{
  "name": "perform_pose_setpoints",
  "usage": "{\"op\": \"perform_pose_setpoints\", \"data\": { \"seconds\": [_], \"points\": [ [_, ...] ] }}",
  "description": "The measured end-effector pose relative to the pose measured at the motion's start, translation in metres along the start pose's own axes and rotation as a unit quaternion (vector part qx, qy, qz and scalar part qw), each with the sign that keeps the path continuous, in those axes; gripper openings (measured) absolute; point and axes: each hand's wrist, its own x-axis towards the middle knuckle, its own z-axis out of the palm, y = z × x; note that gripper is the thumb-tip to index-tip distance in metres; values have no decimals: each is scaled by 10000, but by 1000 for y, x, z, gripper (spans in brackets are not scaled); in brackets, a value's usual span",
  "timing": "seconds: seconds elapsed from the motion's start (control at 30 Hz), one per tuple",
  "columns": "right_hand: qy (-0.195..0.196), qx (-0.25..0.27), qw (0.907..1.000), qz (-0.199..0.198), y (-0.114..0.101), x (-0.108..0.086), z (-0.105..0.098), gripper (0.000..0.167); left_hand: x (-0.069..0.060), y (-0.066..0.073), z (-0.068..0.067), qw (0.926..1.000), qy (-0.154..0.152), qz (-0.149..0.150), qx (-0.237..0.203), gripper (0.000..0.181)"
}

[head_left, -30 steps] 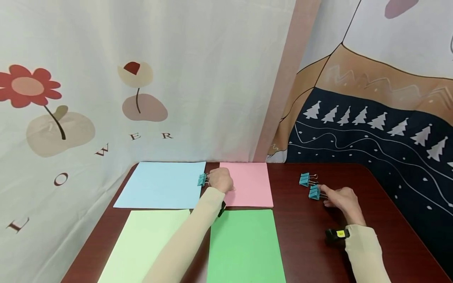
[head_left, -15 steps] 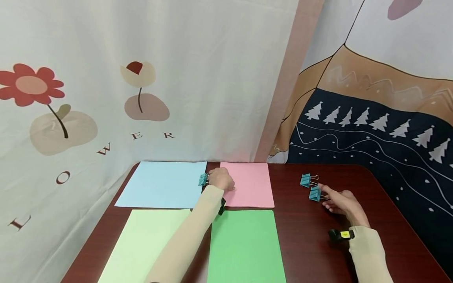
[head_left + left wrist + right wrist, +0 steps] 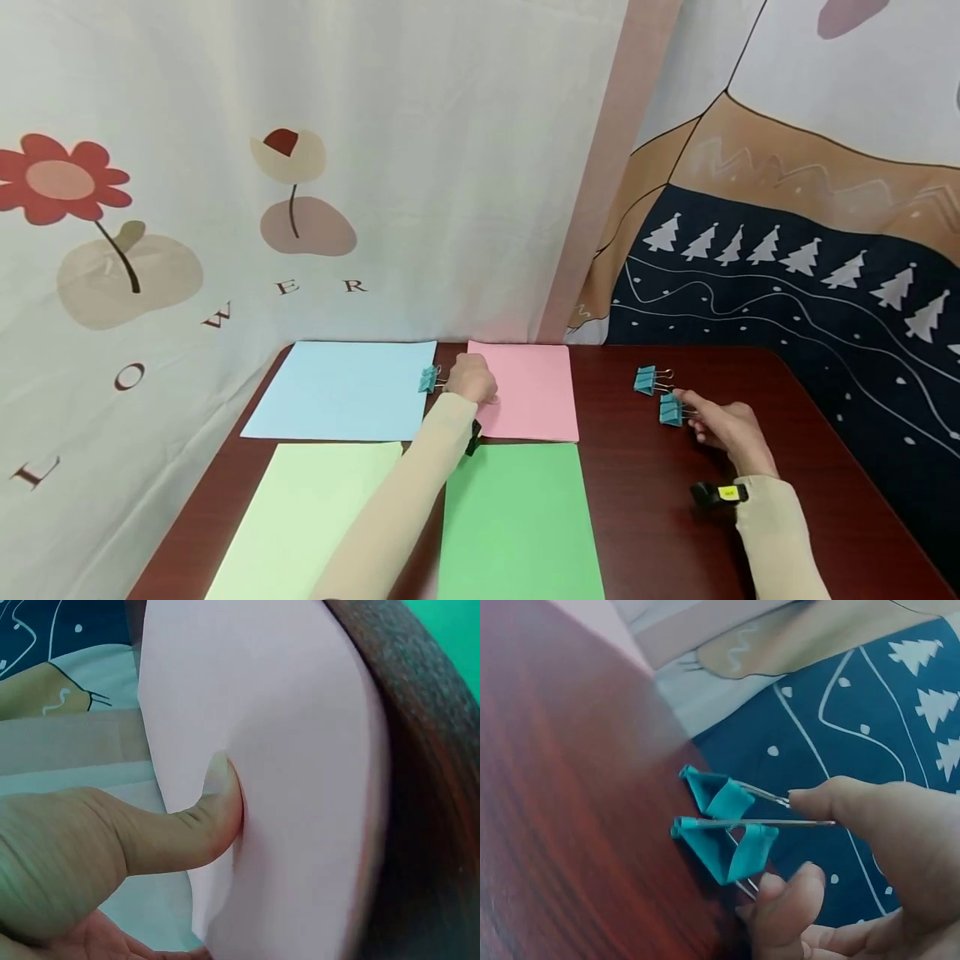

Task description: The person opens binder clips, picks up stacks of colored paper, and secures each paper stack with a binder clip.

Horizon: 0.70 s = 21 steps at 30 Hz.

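In the head view, my left hand (image 3: 472, 378) is at the left edge of the pink paper (image 3: 534, 392); the left wrist view shows its thumb pressed on the pink sheets (image 3: 300, 750), the other fingers mostly hidden. Just left of this hand, a teal binder clip (image 3: 427, 379) is at the blue paper's right edge. My right hand (image 3: 729, 429) has thumb and fingers around the wire handles of the nearer teal clip (image 3: 671, 410). A second teal clip (image 3: 645, 380) lies just behind it. In the right wrist view, the nearer clip (image 3: 727, 851) stands beside the farther one (image 3: 718, 793).
Blue paper (image 3: 341, 392) lies at the back left of the dark red table (image 3: 645, 517). Pale green paper (image 3: 300, 500) and bright green paper (image 3: 517, 517) lie nearer, partly under or beside the left forearm. Printed curtains hang behind the table.
The nearer clip on the right has turned and shifted slightly right with the right-hand fingers at its handles. The left hand has stayed nearly still at the pink paper.
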Motion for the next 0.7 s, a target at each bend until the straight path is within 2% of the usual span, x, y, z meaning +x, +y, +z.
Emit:
{"op": "perform_pose_setpoints", "data": {
  "seconds": [0.13,0.3,0.53,0.63,0.7],
  "points": [
    [8,236,9997,111,1,1,-2,61,1,-4,-2,9997,-104,166,-115,53],
    [-282,-38,9996,54,2,3,-2,73,0,-11,-6,9981,-77,426,-432,57],
    [-362,-44,9992,175,1,6,-1,77,-1,-23,-7,9906,-210,303,-1319,69],
    [-340,-280,9989,128,2,5,-2,77,-3,-25,-4,9873,-84,390,-1539,63],
    [-300,-461,9985,84,3,4,-2,80,-6,-27,-2,9856,41,481,-1622,53]
  ]
}}
